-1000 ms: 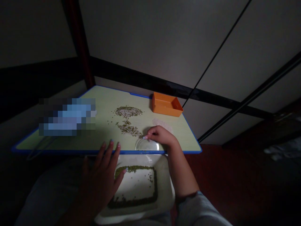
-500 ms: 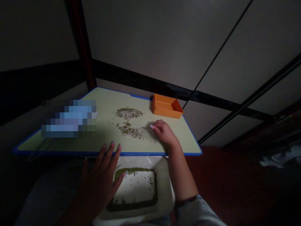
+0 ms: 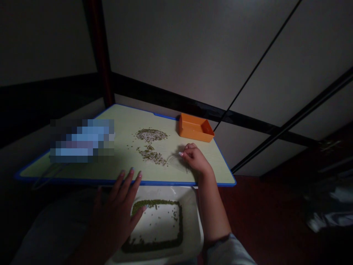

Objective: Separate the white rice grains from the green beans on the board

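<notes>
My right hand (image 3: pixel 194 158) is closed in a pinch above the table's right half. Between its thumb and fingers is a thin, see-through piece (image 3: pixel 174 158), too faint to name exactly. Just left of it lies a loose patch of small green beans mixed with pale grains (image 3: pixel 151 156). A second such patch (image 3: pixel 152 134) lies farther back. My left hand (image 3: pixel 118 206) is open with fingers spread, its fingertips at the table's front edge and its thumb over a white basin (image 3: pixel 193 221). Green beans (image 3: pixel 180 221) line the basin's floor in a rectangular border, with several scattered inside.
An orange open box (image 3: pixel 196 129) stands at the back right of the pale, blue-edged table (image 3: pixel 118 117). A blurred-out bluish object (image 3: pixel 85 140) with a cable sits at the left. Light wall panels (image 3: pixel 176 55) rise close behind.
My right hand has shifted slightly to the right and nearer, with the see-through piece still in it. My left hand stays spread in place. The whole view has shifted slightly.
</notes>
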`<state>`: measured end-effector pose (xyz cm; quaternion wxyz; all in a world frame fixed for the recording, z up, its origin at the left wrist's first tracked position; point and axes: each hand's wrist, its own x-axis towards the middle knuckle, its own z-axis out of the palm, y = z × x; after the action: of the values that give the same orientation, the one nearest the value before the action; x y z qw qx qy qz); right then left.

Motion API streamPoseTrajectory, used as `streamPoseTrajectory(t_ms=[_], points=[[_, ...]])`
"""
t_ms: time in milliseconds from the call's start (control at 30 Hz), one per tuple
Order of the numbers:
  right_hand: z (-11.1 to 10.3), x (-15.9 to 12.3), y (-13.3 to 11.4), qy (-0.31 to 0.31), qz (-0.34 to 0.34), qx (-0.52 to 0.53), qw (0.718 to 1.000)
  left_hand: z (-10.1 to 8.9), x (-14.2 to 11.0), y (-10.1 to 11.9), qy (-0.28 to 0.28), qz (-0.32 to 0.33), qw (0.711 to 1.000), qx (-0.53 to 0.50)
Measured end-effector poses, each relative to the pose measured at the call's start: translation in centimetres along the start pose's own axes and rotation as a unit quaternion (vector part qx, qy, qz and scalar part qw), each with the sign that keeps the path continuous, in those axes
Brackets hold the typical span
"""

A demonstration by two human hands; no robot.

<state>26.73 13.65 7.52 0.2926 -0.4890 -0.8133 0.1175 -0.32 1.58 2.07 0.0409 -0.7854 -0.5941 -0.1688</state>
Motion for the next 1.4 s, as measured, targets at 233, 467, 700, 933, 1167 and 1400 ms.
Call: streamPoseTrajectory(t_ms=[233, 467, 700, 933, 1167, 1400], points=[[0.2, 0.02, -0.24, 0.001, 0.002, -0.012, 1.0, 0.2, 0.03, -0.03, 0.001, 0.003, 1.0, 0.001], [0.13, 0.0, -0.13, -0.005, 0.002, -0.02, 1.0, 0.38, -0.07, -0.12, 0.002, 0.0, 1.0, 0.004], [-0.03, -0.1, -0.07, -0.016, -0.004, 0.016, 1.0, 0.25, 0.03, -0.03, 0.003, 0.002, 1.0, 0.0], [0.06, -0.03, -0.48, -0.014, -0.01, 0.013, 1.0, 0.44, 0.02, -0.15, 0.0, 0.004, 1.0, 0.004], [0.03, -0.11, -0.02, -0.042, -0.012, 0.056, 0.997, 0.41, -0.05, -0.17, 0.001, 0.003, 1.0, 0.003], [0.23, -0.04, 0.12, -0.036, -0.011, 0.08, 0.996, 0.65, 0.01, -0.31, 0.002, 0.008, 1.0, 0.002]])
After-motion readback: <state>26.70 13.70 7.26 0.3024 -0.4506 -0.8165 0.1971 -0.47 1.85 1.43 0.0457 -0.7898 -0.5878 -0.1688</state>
